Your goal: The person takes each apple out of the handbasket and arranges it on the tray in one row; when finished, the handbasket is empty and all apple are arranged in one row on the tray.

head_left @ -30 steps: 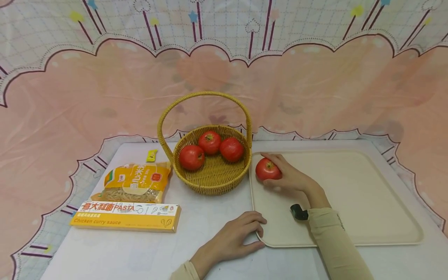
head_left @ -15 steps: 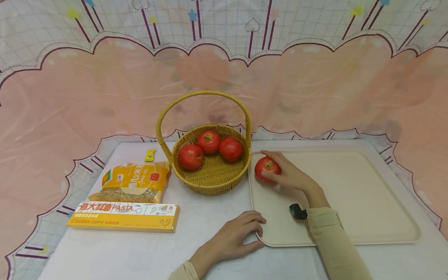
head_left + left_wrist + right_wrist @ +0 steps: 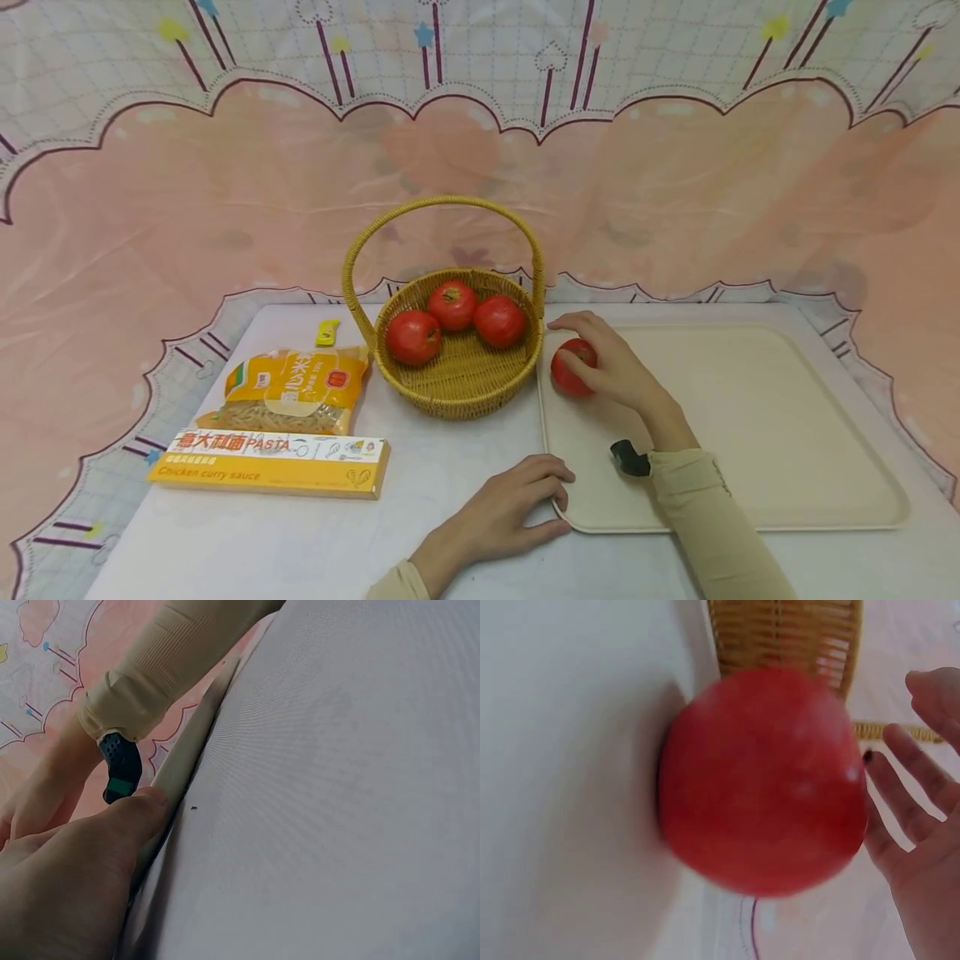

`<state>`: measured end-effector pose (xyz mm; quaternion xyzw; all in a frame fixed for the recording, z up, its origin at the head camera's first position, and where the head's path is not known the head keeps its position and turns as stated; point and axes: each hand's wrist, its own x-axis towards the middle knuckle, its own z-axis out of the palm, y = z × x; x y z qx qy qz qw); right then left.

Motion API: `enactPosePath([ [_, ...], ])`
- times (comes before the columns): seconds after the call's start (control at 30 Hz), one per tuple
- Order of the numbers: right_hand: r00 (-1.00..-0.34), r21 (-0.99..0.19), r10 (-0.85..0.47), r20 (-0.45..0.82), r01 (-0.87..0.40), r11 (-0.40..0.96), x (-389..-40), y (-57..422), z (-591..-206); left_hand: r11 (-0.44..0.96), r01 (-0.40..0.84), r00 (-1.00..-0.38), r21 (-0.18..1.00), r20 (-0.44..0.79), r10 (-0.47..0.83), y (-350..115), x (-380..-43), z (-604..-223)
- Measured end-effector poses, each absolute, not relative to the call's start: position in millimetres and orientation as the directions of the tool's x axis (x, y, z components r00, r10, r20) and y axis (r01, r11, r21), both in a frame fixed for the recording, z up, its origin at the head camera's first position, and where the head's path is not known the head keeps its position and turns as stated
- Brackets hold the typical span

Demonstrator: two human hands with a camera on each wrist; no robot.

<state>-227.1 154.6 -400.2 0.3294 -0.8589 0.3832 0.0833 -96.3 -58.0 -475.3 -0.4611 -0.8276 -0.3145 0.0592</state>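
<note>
A red apple [image 3: 573,367] sits on the left part of a cream tray [image 3: 750,433]. My right hand [image 3: 618,362] is spread beside and over it, fingers extended past its far side and thumb in front. In the right wrist view, the apple [image 3: 761,784] rests against the tray surface, with the fingers of the right hand [image 3: 922,802] straight and apart. My left hand [image 3: 502,508] holds the tray's near left corner, fingers over the rim and thumb along the front edge. The left wrist view shows the left hand's thumb [image 3: 139,814] against that rim.
Left of the tray stands a wicker basket [image 3: 465,379] with a tall handle and three apples [image 3: 452,305] inside. Farther left lie a yellow pasta bag [image 3: 292,387], a pasta box [image 3: 270,467] and a small yellow packet [image 3: 327,332]. A patterned cloth hangs behind the table.
My right hand's fingers have opened and lifted away from the apple, which stays on the tray. The left hand keeps its place at the corner.
</note>
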Motion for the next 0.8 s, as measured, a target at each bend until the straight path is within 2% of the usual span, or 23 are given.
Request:
enactPosePath([
  [0.4,-0.717,-0.522,-0.599,0.355,-0.684,0.510,-228,133,-390,0.384,0.809,-0.559,0.446,0.377,0.738,-57,-97,-475],
  [0.67,-0.623,-0.363,-0.710,0.328,-0.777,0.515,-238,114,-378,0.384,0.813,-0.555,0.438,0.385,0.737,-59,-97,-475],
  [0.8,-0.599,-0.309,-0.740,0.306,-0.798,0.517,-247,107,-370,0.387,0.819,-0.551,0.423,0.393,0.736,-59,-97,-476],
])
